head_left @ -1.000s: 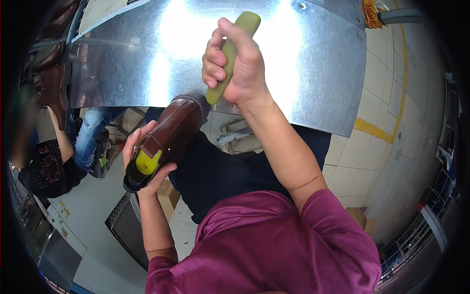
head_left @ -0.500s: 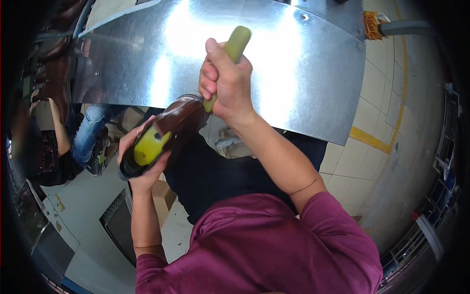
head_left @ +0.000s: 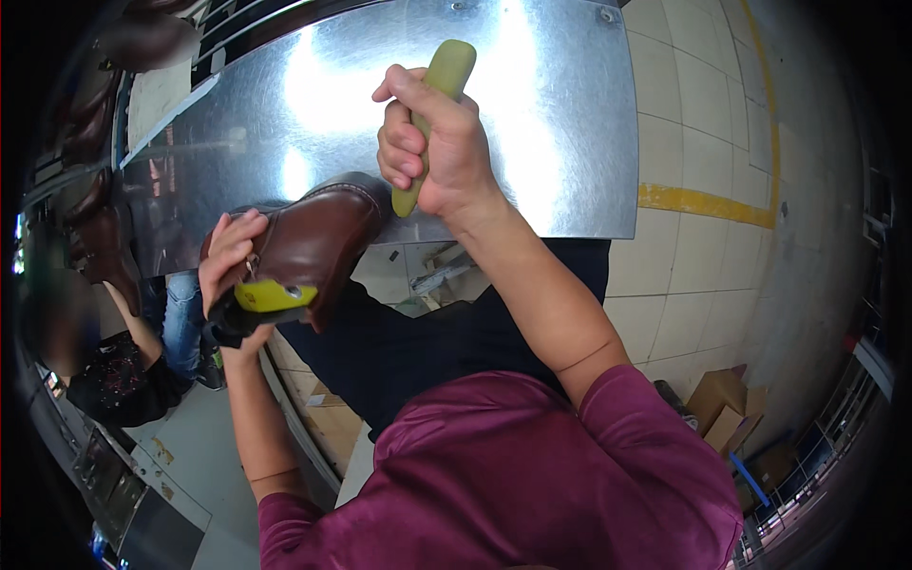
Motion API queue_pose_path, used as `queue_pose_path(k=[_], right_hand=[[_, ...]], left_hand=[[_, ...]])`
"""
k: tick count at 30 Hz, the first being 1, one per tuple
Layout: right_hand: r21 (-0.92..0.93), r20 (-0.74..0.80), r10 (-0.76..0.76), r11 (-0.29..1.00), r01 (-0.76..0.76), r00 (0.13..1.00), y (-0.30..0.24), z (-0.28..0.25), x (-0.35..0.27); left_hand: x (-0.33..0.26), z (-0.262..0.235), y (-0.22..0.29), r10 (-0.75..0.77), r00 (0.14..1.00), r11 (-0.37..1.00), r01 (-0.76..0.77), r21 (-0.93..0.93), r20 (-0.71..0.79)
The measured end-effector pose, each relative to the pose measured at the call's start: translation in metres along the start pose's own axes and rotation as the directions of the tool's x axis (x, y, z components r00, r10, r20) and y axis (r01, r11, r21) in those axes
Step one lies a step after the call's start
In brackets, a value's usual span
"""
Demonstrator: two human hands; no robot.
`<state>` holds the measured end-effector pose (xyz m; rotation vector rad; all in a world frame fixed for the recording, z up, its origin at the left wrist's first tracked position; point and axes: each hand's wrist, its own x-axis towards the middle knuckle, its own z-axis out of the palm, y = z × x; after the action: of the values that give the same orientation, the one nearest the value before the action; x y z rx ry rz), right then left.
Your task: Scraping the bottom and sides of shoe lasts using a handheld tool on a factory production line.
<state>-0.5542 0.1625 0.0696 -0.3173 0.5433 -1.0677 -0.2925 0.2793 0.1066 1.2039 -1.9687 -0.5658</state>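
Note:
A brown leather boot lies tilted at the table's near edge, its toe pointing up and to the right. Inside its opening a yellow-green insole shows. My left hand grips the boot around its ankle end, fingers on the outer side and the thumb below the opening. Closed in a fist, my right hand holds an olive-yellow rubbery stick. The stick's lower tip is close beside the boot's toe; whether they touch I cannot tell.
A shiny metal table spans the front. More brown boots stand on a rack at the left, where another person sits. Cardboard boxes rest on the tiled floor at the right.
The boot has turned, so more of its side faces up. My left hand has shifted a little up and left with it. The stick stays in my right hand, and the whole view has swung.

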Motion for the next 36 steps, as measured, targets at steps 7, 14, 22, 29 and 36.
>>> queue_pose_path(k=[7,14,22,29,36], right_hand=[[0.198,-0.016,0.052,0.979,-0.048,0.999,0.013,-0.006,0.016],[-0.225,0.204,-0.162,0.952,0.207,0.965,0.017,0.024,0.015],[-0.054,0.091,0.309,0.951,-0.305,0.947,0.010,0.024,0.025],[-0.332,0.220,0.494,0.849,-0.411,0.841,0.013,0.050,0.042],[-0.117,0.142,0.326,0.943,-0.311,0.934,-0.001,0.016,0.011]], left_hand=[[-0.004,0.011,-0.002,-0.006,0.997,1.000,0.006,0.003,-0.071],[0.001,0.011,-0.006,-0.015,0.993,1.000,0.015,0.003,-0.115],[-0.040,0.017,0.003,-0.015,0.985,0.997,0.028,0.074,-0.172],[-0.061,0.024,-0.002,0.003,0.959,0.999,0.010,0.046,-0.282],[0.032,-0.016,0.005,0.198,0.958,0.980,-0.201,-0.006,0.208]])
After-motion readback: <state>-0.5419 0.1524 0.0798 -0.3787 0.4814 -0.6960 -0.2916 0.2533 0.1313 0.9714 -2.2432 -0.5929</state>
